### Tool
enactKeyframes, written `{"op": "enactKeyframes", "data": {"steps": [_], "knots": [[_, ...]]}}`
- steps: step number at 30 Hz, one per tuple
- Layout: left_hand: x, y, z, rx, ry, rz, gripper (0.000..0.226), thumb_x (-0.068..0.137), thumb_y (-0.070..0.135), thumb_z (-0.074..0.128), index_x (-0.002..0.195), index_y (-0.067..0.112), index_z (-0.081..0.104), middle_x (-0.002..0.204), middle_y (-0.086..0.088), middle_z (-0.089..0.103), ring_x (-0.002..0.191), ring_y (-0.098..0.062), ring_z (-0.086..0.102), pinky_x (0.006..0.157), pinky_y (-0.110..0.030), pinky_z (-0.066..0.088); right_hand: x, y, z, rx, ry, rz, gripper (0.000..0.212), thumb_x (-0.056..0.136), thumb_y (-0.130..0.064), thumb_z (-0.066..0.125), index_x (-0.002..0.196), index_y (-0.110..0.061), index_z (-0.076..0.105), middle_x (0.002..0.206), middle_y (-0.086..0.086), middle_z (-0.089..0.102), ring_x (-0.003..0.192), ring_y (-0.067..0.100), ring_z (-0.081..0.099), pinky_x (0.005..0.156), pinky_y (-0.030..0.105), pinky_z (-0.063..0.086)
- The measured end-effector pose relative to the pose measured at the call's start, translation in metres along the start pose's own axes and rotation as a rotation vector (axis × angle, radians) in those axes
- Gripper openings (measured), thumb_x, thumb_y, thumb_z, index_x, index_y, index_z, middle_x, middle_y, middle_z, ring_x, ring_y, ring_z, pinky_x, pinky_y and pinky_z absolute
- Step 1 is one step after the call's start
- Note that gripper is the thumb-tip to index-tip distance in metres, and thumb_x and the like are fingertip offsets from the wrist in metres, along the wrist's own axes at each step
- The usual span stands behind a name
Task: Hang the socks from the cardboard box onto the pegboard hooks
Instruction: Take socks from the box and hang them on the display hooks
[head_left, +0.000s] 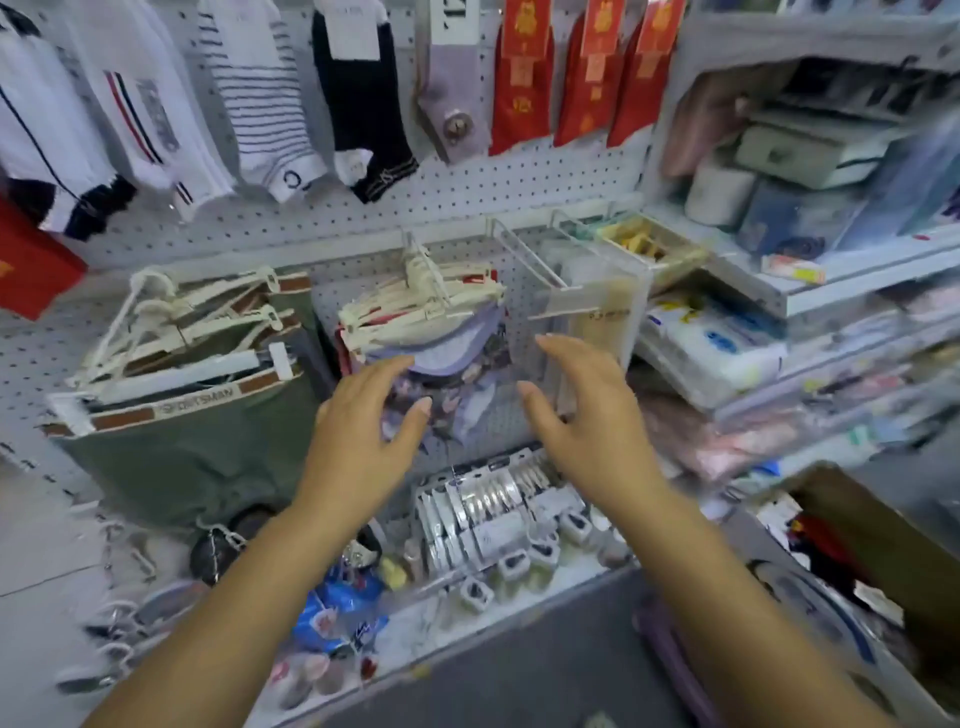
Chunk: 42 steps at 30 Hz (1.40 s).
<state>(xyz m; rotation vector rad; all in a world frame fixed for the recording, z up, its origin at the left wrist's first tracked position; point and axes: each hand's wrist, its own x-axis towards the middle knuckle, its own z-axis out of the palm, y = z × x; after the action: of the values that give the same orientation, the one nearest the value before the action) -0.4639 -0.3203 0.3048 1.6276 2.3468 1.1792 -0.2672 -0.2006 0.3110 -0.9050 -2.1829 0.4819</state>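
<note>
Up at the pegboard (467, 208), your fingers (390, 367) are hovering wide apart, gripping nothing, left hand (363, 431) and right hand (587, 415) in front of the hangered garments (457, 358). Socks (823, 551) are waiting in the cardboard box (893, 561), lower right; turning for them carelessly, you're risking knocking those garments loose.

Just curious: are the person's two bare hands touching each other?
Apart: the head view shows the left hand and right hand separated, with floral fabric visible between them.
</note>
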Motion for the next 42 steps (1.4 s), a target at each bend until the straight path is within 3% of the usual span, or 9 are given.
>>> {"op": "enactKeyframes", "data": {"steps": [6,10,12,15,20,28,32,38,42], "knots": [[-0.073,0.023,0.073,-0.04,-0.181,-0.084,0.047,0.1,0.04,0.057,0.144,0.027,0.049,0.149,0.003,0.051,0.14,-0.022,0.04,0.114,-0.049,0.037,-0.109,0.069,-0.023,-0.025,-0.021,0.208,0.045,0.093,-0.024,0.071,0.135,-0.013,0.06,0.139,0.005,0.057,0.131,0.024,0.049,0.109,0.03,0.037],[-0.113,0.053,0.124,-0.024,-0.26,-0.078,0.045,0.1,0.034,0.061,0.142,0.023,0.053,0.143,0.001,0.056,0.134,-0.022,0.046,0.106,-0.034,0.036,-0.18,0.123,-0.064,-0.01,-0.062,0.355,0.041,0.094,-0.021,0.07,0.132,-0.012,0.061,0.133,0.0,0.058,0.124,0.012,0.046,0.102,0.001,0.024],[-0.131,0.07,0.151,-0.016,-0.297,-0.072,0.042,0.099,0.03,0.063,0.139,0.02,0.057,0.138,-0.001,0.06,0.128,-0.024,0.051,0.099,-0.028,0.036,-0.213,0.154,-0.091,-0.013,-0.069,0.43,0.038,0.094,-0.024,0.07,0.129,-0.012,0.062,0.129,-0.001,0.06,0.123,0.015,0.049,0.101,0.011,0.032],[-0.163,0.1,0.2,-0.003,-0.392,-0.049,0.045,0.097,0.038,0.059,0.136,0.015,0.06,0.136,-0.005,0.062,0.127,-0.027,0.055,0.103,-0.036,0.042,-0.261,0.199,-0.136,-0.036,-0.098,0.53,0.039,0.094,-0.026,0.069,0.13,-0.013,0.062,0.128,-0.004,0.059,0.127,0.018,0.049,0.102,0.02,0.032],[-0.195,0.175,0.291,-0.078,-0.483,-0.081,0.045,0.099,0.036,0.059,0.138,0.015,0.057,0.14,-0.004,0.059,0.131,-0.025,0.052,0.106,-0.035,0.04,-0.331,0.265,-0.205,-0.086,-0.129,0.685,0.04,0.094,-0.023,0.07,0.132,-0.015,0.062,0.126,-0.009,0.055,0.121,0.007,0.045,0.09,-0.003,0.027],[-0.186,0.248,0.386,-0.043,-0.685,-0.067,0.055,0.1,0.037,0.058,0.148,0.015,0.045,0.152,-0.004,0.049,0.14,-0.024,0.044,0.115,-0.044,0.037,-0.357,0.346,-0.254,-0.043,-0.119,0.904,0.039,0.097,-0.031,0.064,0.134,-0.02,0.06,0.133,-0.006,0.06,0.122,0.014,0.052,0.105,0.036,0.045],[-0.147,0.252,0.429,0.039,-0.772,-0.012,0.061,0.1,0.04,0.057,0.15,0.01,0.041,0.154,-0.008,0.047,0.142,-0.026,0.042,0.115,-0.047,0.036,-0.341,0.383,-0.244,0.057,-0.028,1.051,0.039,0.098,-0.029,0.063,0.136,-0.023,0.058,0.124,-0.013,0.057,0.113,0.006,0.052,0.095,0.028,0.045],[-0.06,0.258,0.526,0.152,-0.866,0.063,0.056,0.098,0.041,0.057,0.141,0.007,0.045,0.142,-0.014,0.053,0.13,-0.034,0.049,0.106,-0.049,0.043,-0.293,0.446,-0.219,0.21,0.064,1.276,0.036,0.097,-0.028,0.062,0.132,-0.021,0.061,0.116,-0.009,0.064,0.108,0.01,0.06,0.092,0.027,0.049],[-0.008,0.25,0.59,0.244,-0.957,0.076,0.069,0.098,0.042,0.056,0.151,0.005,0.034,0.16,-0.017,0.033,0.145,-0.037,0.033,0.116,-0.053,0.033,-0.265,0.498,-0.202,0.273,0.156,1.439,0.036,0.096,-0.033,0.063,0.128,-0.019,0.063,0.12,-0.003,0.069,0.11,0.015,0.065,0.1,0.04,0.053]]}}
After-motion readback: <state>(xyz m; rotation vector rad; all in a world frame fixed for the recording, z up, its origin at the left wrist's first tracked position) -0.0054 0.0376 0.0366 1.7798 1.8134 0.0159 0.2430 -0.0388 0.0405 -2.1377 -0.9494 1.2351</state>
